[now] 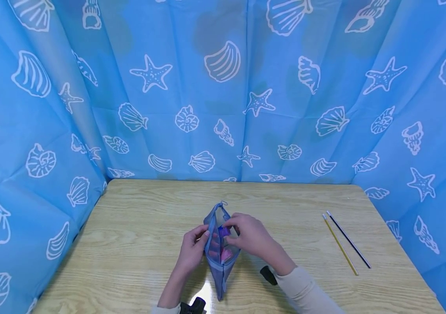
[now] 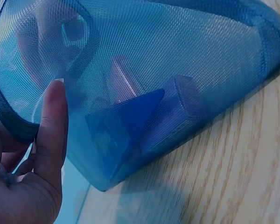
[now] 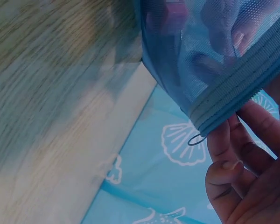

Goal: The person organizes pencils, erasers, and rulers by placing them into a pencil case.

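Observation:
A blue mesh zip pouch (image 1: 218, 277) stands unzipped on the table, its mouth facing up. My left hand (image 1: 193, 248) pinches the left rim between thumb and fingers. Over the right rim, my right hand (image 1: 252, 235) reaches its thumb and forefinger into the mouth, beside a blue-purple piece (image 1: 224, 231). Whether those fingers grip that piece is unclear. A pink piece (image 1: 226, 254) lies nearer the front. Through the mesh, the left wrist view shows a blue wedge-shaped block (image 2: 135, 112), a purple box-shaped block (image 2: 184, 102) and a pinkish block (image 2: 123, 81).
On the right of the wooden table (image 1: 140, 226) lie a yellow pencil (image 1: 340, 244) and a dark pencil (image 1: 348, 240), side by side. A blue curtain (image 1: 191, 96) with white shells and starfish encloses the back and both sides.

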Demonstrator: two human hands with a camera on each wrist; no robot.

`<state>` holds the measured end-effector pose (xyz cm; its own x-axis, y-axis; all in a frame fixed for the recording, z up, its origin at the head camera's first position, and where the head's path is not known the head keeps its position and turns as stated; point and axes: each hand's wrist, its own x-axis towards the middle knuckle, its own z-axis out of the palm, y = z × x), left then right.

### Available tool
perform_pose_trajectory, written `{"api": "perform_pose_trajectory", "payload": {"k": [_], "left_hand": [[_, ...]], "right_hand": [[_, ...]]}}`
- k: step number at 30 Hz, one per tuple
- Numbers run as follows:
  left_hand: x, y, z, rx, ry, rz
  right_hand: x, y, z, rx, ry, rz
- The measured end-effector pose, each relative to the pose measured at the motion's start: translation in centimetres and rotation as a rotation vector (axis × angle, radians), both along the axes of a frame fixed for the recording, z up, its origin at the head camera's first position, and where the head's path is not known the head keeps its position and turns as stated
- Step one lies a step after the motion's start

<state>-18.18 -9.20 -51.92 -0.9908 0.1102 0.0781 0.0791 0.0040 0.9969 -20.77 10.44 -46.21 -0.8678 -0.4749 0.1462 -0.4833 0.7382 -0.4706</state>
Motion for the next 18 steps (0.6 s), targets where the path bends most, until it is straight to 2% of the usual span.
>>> {"api": "perform_pose_trajectory", "payload": {"k": [3,8,18], "left_hand": [[0.1,0.0,0.1,0.020,-0.005,-0.003],[0.1,0.0,0.2,0.025,-0.015,0.012],[0.4,-0.5,0.3,0.068,-0.026,0.027]], "right_hand": [[0.2,0.0,0.2,-0.002,-0.020,-0.001],[0.6,0.9,0.4,-0.084,-0.049,-0.008],[1.1,4.3,-0.6,-0.265,0.012,-0.072]]}}
